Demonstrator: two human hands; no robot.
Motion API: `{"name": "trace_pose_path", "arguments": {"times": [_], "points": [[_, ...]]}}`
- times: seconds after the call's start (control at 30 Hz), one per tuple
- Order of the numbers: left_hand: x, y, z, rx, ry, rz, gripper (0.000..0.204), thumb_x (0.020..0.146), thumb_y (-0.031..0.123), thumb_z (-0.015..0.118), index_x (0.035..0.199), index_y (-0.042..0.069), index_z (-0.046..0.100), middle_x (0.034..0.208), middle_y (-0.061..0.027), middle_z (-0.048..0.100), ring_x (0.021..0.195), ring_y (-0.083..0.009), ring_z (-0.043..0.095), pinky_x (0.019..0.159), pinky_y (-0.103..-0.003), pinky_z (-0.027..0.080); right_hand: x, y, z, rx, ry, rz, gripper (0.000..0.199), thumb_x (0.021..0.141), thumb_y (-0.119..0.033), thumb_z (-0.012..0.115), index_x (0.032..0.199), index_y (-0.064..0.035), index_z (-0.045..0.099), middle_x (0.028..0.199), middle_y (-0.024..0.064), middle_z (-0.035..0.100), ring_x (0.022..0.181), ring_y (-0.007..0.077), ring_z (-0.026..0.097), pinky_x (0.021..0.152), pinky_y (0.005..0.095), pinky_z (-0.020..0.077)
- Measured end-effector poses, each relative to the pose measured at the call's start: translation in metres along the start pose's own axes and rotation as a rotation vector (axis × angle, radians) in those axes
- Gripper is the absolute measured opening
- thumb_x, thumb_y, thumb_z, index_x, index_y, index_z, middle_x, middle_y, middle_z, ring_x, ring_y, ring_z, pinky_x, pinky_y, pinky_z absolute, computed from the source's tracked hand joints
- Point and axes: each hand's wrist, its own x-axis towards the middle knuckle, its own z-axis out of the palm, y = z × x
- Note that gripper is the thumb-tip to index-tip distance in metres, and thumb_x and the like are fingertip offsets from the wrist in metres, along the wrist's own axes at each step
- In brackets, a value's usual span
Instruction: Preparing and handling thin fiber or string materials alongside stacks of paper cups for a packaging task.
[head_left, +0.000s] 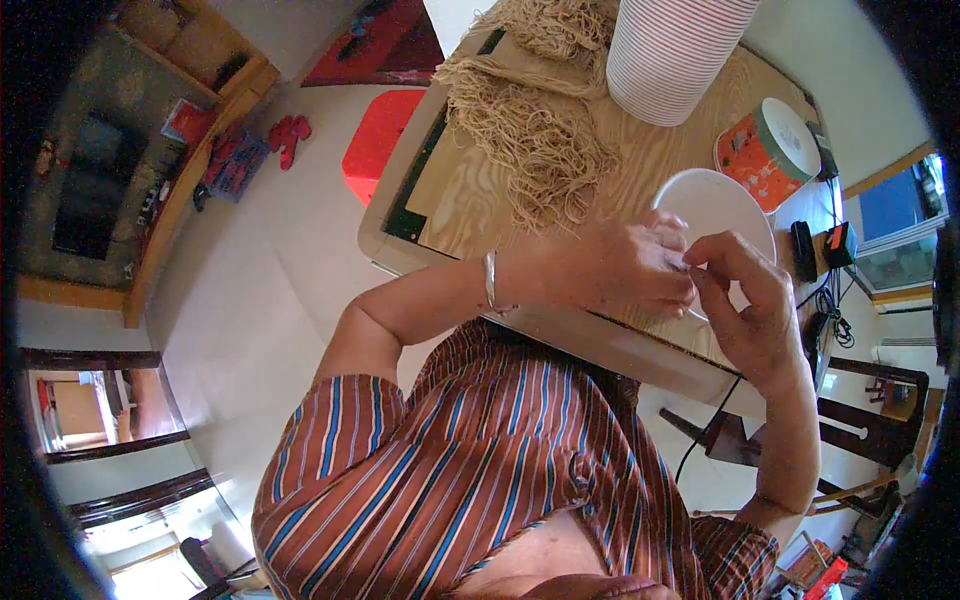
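Observation:
Above the near rim of a round white tub (665, 190), my two hands meet with their fingertips close together. My left hand (635, 265), with a silver bangle on its wrist, has its fingers curled in. The thumb and forefinger of my right hand (750, 310) pinch close against the left fingers. Whatever is between them is too small or hidden to name. Beyond my left forearm lies a heap of tangled beige strands (545, 150), like thin cord or dry noodles. The inside of the tub is partly covered by my hands.
A tall stack of white, red-rimmed cups or bowls (675, 60) stands at the table's far side. Right of it sits a red and green round tub (765, 155). Black boxes and cables (825, 300) are at the right. A red stool (380, 145) stands left of the table (470, 215).

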Motion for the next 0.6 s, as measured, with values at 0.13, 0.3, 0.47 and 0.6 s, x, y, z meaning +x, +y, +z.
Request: {"name": "trace_pose_path", "arguments": {"times": [0.13, 0.3, 0.47, 0.6], "points": [[0.008, 0.02, 0.005, -0.025, 0.126, -0.097, 0.028, 0.08, 0.027, 0.067, 0.101, 0.011, 0.058, 0.092, -0.014, 0.06, 0.094, -0.034, 0.058, 0.085, -0.046, 0.046, -0.004, 0.006, -0.005, -0.072, -0.03, -0.036, 0.011, 0.083, 0.001, 0.057, 0.093, -0.0014, 0.058, 0.081, 0.0115, 0.06, 0.065, 0.0203, 0.059, 0.058, 0.0316, 0.0478], [0.026, 0.041, -0.016, -0.179, 0.002, -0.332, 0.03, 0.081, 0.02, 0.068, 0.105, 0.005, 0.058, 0.097, -0.0174, 0.058, 0.09, -0.038, 0.057, 0.079, -0.047, 0.046, -0.012, 0.01, -0.004, 0.039, 0.047, 0.023, 0.009, 0.086, 0.005, 0.057, 0.093, 0.0005, 0.06, 0.082, 0.0085, 0.061, 0.07, 0.0111, 0.058, 0.061, 0.0265, 0.0474], [0.025, 0.041, 0.0, -0.123, 0.029, -0.37, 0.022, 0.085, 0.019, 0.063, 0.101, 0.004, 0.059, 0.089, -0.0169, 0.057, 0.085, -0.0361, 0.058, 0.074, -0.045, 0.047, -0.013, 0.013, -0.007, 0.082, 0.054, 0.027, 0.014, 0.085, 0.005, 0.058, 0.097, -0.0005, 0.059, 0.08, 0.0058, 0.06, 0.069, 0.0106, 0.056, 0.065, 0.0256, 0.0479], [0.026, 0.039, -0.009, -0.142, 0.117, -0.397, 0.017, 0.087, 0.018, 0.061, 0.093, 0.002, 0.062, 0.082, -0.0144, 0.059, 0.08, -0.0333, 0.059, 0.071, -0.042, 0.048, -0.021, 0.026, -0.006, 0.086, 0.128, 0.029, 0.027, 0.078, 0.007, 0.064, 0.102, -0.0025, 0.058, 0.083, 0.0026, 0.058, 0.073, 0.0103, 0.055, 0.068, 0.0255, 0.0473]]}}
